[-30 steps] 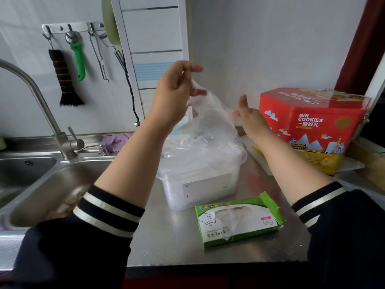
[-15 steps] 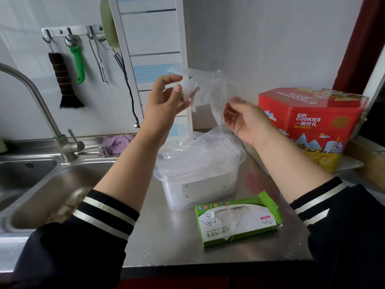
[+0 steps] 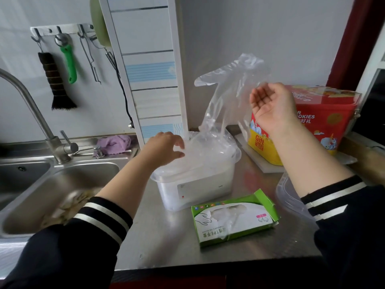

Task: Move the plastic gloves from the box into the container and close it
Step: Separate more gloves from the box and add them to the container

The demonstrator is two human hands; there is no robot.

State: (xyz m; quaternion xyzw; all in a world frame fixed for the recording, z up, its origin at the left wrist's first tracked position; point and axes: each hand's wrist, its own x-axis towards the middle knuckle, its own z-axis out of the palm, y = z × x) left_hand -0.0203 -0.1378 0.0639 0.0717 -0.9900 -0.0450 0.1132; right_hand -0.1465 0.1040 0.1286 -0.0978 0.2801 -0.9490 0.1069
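A translucent white container [image 3: 200, 188] stands open on the steel counter, heaped with clear plastic gloves [image 3: 208, 151]. One clear glove [image 3: 227, 88] stretches up from the heap. My right hand [image 3: 270, 105], palm up with curled fingers, holds its upper part above and to the right of the container. My left hand [image 3: 164, 148] is down at the container's left rim, its fingers and thumb curled on the plastic there. In front of the container lies the green glove box [image 3: 235, 219], flap open, with clear plastic showing in its window. A clear lid [image 3: 289, 197] lies at the right, partly under my right arm.
A red cookie tin [image 3: 327, 119] sits on a white board [image 3: 264, 166] behind my right hand. To the left are the sink [image 3: 62, 184], the faucet [image 3: 31, 113] and a purple cloth [image 3: 114, 142]. Utensils hang on the wall rack [image 3: 62, 30]. The counter's front edge is near.
My left hand has dropped from the raised glove to the container's rim. My right hand has moved right and turned palm up, and the glove is now stretched upright.
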